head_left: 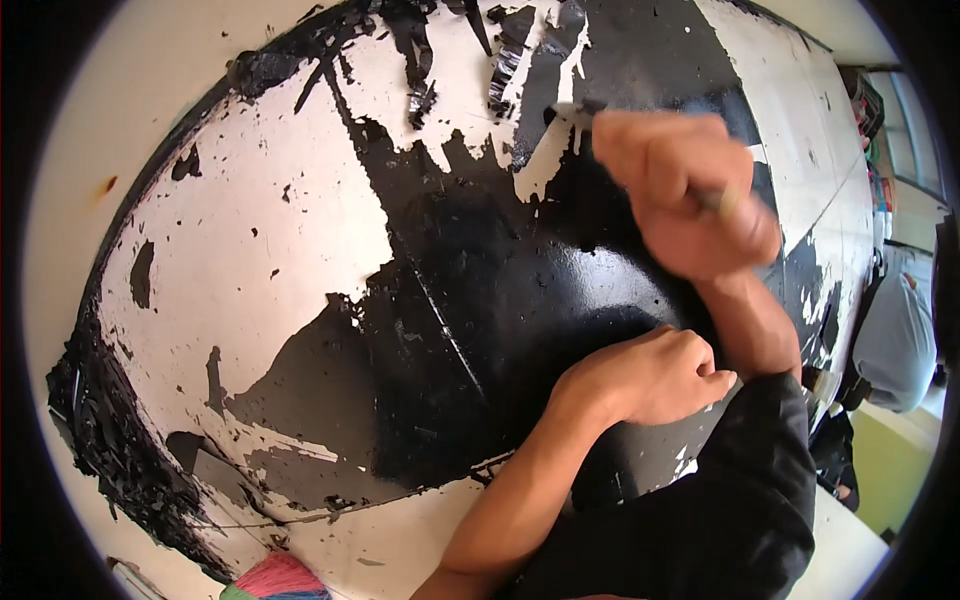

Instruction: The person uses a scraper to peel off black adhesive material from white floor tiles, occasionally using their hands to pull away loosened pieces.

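Note:
My right hand (690,195), blurred by motion, is closed round what looks like a scraper; its thin blade (568,110) sticks out to the left. The blade lies at the edge of a narrow bare strip in the black coating (470,300) on the white floor (250,220). Nearer to me, my left hand (655,375) is curled into a loose fist beside my bent knee (760,430). Its inner side is hidden, so I cannot see whether it holds anything. Torn, curled strips of coating (510,60) lie beyond the blade.
Black scrapings (130,470) are heaped along the curved left edge, by the wall (70,220). Pink and green bristles (275,578), perhaps a broom's, show at the lower left. A person in pale grey clothing (895,345) is at the far right, with dark clothing (835,460) below.

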`<state>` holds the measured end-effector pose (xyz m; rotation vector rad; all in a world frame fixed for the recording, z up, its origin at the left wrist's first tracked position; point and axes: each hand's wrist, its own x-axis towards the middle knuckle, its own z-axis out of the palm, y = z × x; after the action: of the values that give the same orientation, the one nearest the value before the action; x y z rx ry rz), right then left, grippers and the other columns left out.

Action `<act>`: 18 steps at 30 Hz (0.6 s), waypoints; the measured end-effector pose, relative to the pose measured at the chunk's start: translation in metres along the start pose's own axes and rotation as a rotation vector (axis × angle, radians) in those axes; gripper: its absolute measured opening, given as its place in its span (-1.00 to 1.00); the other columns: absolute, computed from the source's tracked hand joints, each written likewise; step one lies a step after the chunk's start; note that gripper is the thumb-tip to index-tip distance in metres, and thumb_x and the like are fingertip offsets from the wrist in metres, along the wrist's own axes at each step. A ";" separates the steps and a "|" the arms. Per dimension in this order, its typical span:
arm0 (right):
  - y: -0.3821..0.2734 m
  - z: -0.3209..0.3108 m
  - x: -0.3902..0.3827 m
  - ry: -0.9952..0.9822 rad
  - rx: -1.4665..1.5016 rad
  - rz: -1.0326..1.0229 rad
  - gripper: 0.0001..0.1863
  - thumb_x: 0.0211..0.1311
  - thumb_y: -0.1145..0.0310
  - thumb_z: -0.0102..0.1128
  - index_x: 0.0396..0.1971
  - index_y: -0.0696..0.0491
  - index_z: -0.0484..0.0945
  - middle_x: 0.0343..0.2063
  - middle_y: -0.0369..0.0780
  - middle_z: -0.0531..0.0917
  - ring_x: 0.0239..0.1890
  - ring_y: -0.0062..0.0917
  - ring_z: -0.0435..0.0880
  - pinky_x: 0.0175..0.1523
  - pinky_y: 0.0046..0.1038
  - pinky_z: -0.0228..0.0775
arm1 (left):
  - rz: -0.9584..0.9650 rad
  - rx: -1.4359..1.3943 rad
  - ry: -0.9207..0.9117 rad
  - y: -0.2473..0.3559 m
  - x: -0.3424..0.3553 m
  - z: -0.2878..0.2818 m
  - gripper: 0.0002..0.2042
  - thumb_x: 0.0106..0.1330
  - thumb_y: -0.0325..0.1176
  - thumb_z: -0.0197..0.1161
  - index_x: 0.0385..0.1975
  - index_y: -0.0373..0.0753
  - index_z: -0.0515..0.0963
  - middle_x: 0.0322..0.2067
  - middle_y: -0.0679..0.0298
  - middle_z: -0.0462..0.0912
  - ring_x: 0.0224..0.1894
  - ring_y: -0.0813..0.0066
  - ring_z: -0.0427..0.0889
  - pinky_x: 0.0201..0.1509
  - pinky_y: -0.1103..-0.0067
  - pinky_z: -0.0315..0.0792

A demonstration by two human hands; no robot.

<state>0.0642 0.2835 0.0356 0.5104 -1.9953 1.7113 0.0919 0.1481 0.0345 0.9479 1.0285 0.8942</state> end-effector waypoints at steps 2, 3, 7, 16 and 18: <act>0.016 -0.024 0.012 0.096 -0.028 -0.063 -0.43 0.38 0.04 -0.16 -0.74 0.10 0.00 -0.74 -0.21 0.14 -0.66 -0.45 0.07 -0.51 -0.35 -0.12 | 0.012 0.001 -0.002 0.002 0.005 0.002 -0.52 0.44 0.00 0.16 -0.32 -0.44 0.63 -0.34 -0.17 0.69 -0.20 -0.14 0.69 -0.06 0.24 0.51; 0.025 -0.037 0.015 0.108 -0.066 -0.112 -0.42 0.37 0.02 -0.16 -0.72 0.10 -0.02 -0.72 -0.23 0.12 -0.63 -0.45 0.06 -0.49 -0.36 -0.11 | 0.017 -0.001 -0.001 0.004 0.005 0.003 -0.51 0.44 0.01 0.16 -0.33 -0.44 0.63 -0.35 -0.17 0.69 -0.21 -0.14 0.70 -0.07 0.25 0.51; 0.042 -0.070 0.025 0.090 -0.150 0.013 -0.49 0.19 -0.12 -0.21 -0.67 -0.03 -0.05 -0.64 -0.29 0.09 -0.50 -0.44 0.03 -0.30 -0.31 -0.08 | -0.006 -0.016 0.000 0.003 0.005 0.002 -0.51 0.43 0.00 0.15 -0.33 -0.44 0.63 -0.36 -0.16 0.70 -0.23 -0.12 0.71 -0.06 0.26 0.51; 0.100 -0.127 0.084 0.134 -0.057 -0.086 -0.45 0.46 -0.02 -0.29 -0.72 -0.05 -0.01 -0.72 -0.35 0.05 -0.61 -0.56 0.00 -0.43 -0.40 -0.10 | -0.037 -0.003 -0.022 0.007 0.005 0.000 -0.52 0.40 -0.03 0.17 -0.31 -0.48 0.66 -0.33 -0.21 0.71 -0.18 -0.10 0.74 -0.03 0.24 0.53; 0.094 -0.128 0.091 0.162 0.043 -0.020 -0.48 0.44 0.01 -0.29 -0.72 -0.05 -0.01 -0.72 -0.34 0.05 -0.60 -0.55 0.01 -0.42 -0.39 -0.09 | -0.036 -0.011 -0.019 0.006 0.004 -0.001 -0.52 0.38 -0.03 0.18 -0.26 -0.48 0.68 -0.31 -0.22 0.71 -0.13 -0.13 0.74 0.01 0.24 0.54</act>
<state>-0.0503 0.4260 0.0257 0.3912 -1.8378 1.7293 0.0914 0.1535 0.0387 0.9250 1.0201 0.8589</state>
